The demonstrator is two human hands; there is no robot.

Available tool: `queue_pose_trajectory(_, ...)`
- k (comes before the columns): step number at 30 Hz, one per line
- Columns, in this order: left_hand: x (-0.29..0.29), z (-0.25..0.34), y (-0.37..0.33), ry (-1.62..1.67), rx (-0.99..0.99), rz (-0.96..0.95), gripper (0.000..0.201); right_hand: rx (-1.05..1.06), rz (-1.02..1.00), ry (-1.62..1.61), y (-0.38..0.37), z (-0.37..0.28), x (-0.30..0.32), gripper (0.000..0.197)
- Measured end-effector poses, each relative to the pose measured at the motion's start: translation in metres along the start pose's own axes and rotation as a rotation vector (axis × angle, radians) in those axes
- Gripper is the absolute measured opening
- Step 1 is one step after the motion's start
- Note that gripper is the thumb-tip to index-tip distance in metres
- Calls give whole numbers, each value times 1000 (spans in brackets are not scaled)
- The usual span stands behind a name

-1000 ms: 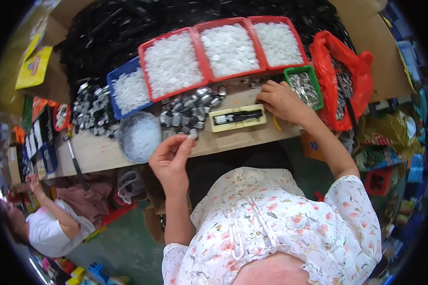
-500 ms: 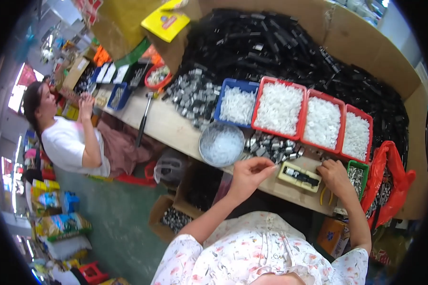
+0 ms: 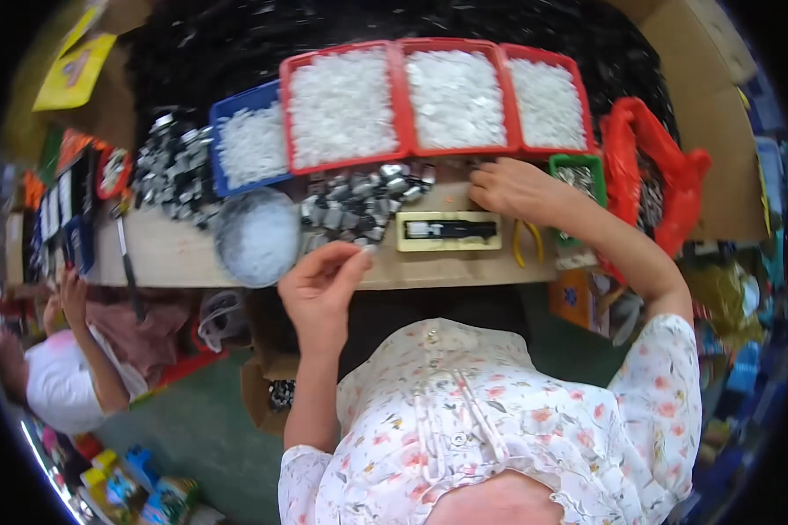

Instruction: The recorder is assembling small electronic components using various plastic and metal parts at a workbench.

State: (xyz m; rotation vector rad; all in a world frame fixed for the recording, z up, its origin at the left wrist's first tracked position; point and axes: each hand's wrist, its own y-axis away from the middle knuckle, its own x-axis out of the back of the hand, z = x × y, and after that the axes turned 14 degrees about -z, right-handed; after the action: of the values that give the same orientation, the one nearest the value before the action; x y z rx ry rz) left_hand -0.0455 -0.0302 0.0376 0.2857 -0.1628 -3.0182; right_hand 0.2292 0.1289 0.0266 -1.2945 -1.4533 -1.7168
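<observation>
it looked like a step of picking up small parts, one hand for each. the left hand (image 3: 317, 284) was up near the front edge of the counter (image 3: 446, 274). its thumb and first finger were pinched close on a tiny pale bit (image 3: 367, 248), right at their tips. the next move there called, i think, for a soft, steady pinch, since so small a bit could slip.

the right hand (image 3: 521, 190) reached past the cream block (image 3: 449, 245), and its fingers were bent down toward the counter. their tips were blurry, so i could not tell if they held anything.

the black part (image 3: 464, 229) lay flat in the cream block, its silver end to the left. it was near the pale bit but not touching it, and no finger was on it. shiny silver pieces (image 3: 346, 206) lay just behind the left fingers, and yellow pliers (image 3: 518, 249) lay just in front of the right hand.
</observation>
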Motion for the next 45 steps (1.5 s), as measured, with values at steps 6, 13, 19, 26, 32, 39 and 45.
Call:
queue_pose_trajectory(6,2,-8,-2,49,-2,-39,11,-31,-62,67,-2,1,2,7)
queue_pose_trajectory(13,0,-7,-1,35,-11,-39,12,-104,66,-301,12,6,14,9)
queue_pose_trajectory(19,-8,-7,-7,46,1,-80,13,-286,106,-307,21,-7,-6,9)
queue_pose_trajectory(26,-24,-4,-10,61,27,-102,13,-297,79,-63,7,-11,-11,7)
queue_pose_trajectory(32,-27,-11,-10,106,32,-107,15,-305,115,-167,4,-6,-9,3)
queue_pose_trajectory(39,-29,-12,-17,126,53,-177,14,-342,397,-673,28,-12,17,17)
queue_pose_trajectory(45,-26,-11,-19,96,48,-167,14,-391,467,-518,37,-14,-10,12)
